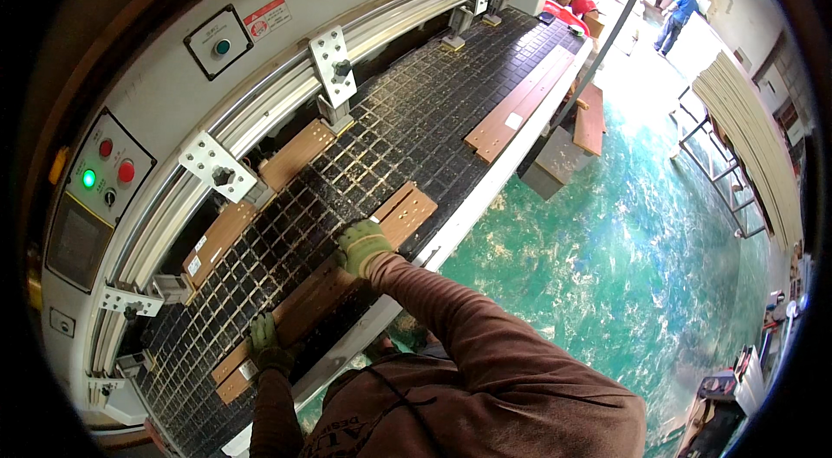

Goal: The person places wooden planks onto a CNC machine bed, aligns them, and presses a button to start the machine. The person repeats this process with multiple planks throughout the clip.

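Observation:
A pair of long brown wooden boards (305, 303) lies side by side along the front of a black gridded machine bed (433, 103). My left hand (270, 347), in a green work glove, grips the boards near their left end. Farther right, my right hand (362, 248), gloved the same way, is closed over them, short of the right end with its slot and small holes. The undersides of both hands are hidden. A white label shows beside my left hand.
Behind the bed runs a rail with perforated clamp plates (333, 68). Shorter boards (218, 241) sit beneath it. More boards (525, 103) lie at the bed's far right. A control panel (102, 172) is at left. A rack of stacked panels (750, 146) and a person (679, 16) are beyond.

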A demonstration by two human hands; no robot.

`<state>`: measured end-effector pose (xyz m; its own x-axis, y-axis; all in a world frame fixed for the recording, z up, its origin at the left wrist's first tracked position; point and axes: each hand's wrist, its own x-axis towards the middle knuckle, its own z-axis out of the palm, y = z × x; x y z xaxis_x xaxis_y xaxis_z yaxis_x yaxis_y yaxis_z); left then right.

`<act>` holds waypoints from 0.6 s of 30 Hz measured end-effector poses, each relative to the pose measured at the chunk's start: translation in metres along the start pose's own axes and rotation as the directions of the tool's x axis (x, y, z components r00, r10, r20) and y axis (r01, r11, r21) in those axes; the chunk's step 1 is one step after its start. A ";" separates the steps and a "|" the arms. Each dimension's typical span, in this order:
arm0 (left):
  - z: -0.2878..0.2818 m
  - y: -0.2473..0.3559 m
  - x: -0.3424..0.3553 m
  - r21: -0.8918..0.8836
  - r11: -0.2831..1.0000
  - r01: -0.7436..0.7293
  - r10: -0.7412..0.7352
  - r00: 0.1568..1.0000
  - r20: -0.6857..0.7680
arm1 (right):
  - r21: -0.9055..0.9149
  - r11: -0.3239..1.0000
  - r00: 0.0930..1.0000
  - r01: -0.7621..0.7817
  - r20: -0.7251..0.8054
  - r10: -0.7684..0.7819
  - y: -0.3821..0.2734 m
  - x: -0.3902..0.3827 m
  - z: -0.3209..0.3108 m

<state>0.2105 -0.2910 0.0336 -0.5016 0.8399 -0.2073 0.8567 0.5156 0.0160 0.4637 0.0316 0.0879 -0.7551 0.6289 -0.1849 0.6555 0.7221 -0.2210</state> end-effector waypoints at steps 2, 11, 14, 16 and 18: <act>0.006 -0.006 -0.005 0.000 1.000 -0.031 0.031 0.997 -0.074 | 0.005 1.000 1.000 0.007 0.012 -0.008 -0.003 0.001 -0.002; -0.003 0.002 -0.003 0.021 1.000 0.011 -0.010 0.999 -0.033 | 0.012 1.000 1.000 0.016 -0.012 -0.016 -0.002 0.000 0.000; -0.003 0.003 -0.001 0.031 0.999 0.022 -0.021 0.999 -0.026 | 0.006 1.000 1.000 0.008 0.015 -0.008 -0.001 0.000 -0.004; -0.009 0.010 0.001 0.025 0.999 0.038 -0.038 0.999 0.015 | 0.007 1.000 0.999 0.007 0.033 -0.007 0.001 -0.002 -0.007; -0.018 0.015 0.000 0.008 0.997 0.071 -0.071 0.992 0.100 | 0.009 1.000 1.000 -0.007 0.028 0.006 0.001 -0.002 -0.005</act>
<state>0.2209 -0.2806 0.0518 -0.5468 0.7798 -0.3050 0.8200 0.5723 -0.0069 0.4657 0.0321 0.0934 -0.7508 0.6253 -0.2129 0.6605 0.7152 -0.2286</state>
